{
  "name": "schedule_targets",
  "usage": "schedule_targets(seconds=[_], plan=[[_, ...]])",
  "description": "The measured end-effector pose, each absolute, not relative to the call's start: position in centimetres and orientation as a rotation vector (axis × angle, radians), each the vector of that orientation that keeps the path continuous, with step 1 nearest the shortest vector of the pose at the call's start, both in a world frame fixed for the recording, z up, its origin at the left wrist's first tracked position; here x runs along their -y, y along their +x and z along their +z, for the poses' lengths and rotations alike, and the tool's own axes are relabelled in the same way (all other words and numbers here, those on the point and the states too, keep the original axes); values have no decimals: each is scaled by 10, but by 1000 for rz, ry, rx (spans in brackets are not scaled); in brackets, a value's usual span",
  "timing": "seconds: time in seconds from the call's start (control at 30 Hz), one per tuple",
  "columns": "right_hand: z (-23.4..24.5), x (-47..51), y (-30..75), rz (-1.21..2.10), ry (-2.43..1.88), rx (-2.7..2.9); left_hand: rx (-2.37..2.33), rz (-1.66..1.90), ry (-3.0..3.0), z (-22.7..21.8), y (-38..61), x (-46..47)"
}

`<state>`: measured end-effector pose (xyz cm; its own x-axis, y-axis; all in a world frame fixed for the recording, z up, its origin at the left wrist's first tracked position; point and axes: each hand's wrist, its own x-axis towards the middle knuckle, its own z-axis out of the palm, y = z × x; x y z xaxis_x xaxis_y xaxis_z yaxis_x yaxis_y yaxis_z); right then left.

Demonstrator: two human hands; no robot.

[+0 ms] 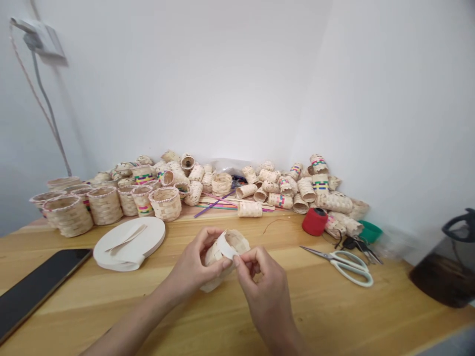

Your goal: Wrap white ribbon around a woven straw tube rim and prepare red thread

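Note:
My left hand [202, 257] is wrapped round the side of a small woven basket [239, 241], its thumb pressing near the rim. A white strip [224, 246] runs along the basket's rim on the near side. Thumb and forefinger of my right hand [261, 277] pinch the strip at the rim's right front. The basket tilts so that its opening shows at the top; much of its body is hidden behind my hands. To the left lies a flat roll of white tape [152, 237], with a loose end across its top.
Finished-rim woven baskets [106, 203] stand at the left, with a pile of small woven tubes [270, 187] along the wall. A phone [40, 282] lies far left. At right are scissors [349, 267], a red thread spool [314, 221], a green cup [370, 231] and a dark jug [443, 269].

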<state>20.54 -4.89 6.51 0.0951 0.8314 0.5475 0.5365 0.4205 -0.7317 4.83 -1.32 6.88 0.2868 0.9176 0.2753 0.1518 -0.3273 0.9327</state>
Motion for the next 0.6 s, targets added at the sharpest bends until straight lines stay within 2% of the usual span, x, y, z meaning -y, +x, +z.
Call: schedule_targets(seconds=[0.6], plan=[[72, 36, 208, 356, -1184, 1634, -847, 1182, 1533, 61, 52, 8]])
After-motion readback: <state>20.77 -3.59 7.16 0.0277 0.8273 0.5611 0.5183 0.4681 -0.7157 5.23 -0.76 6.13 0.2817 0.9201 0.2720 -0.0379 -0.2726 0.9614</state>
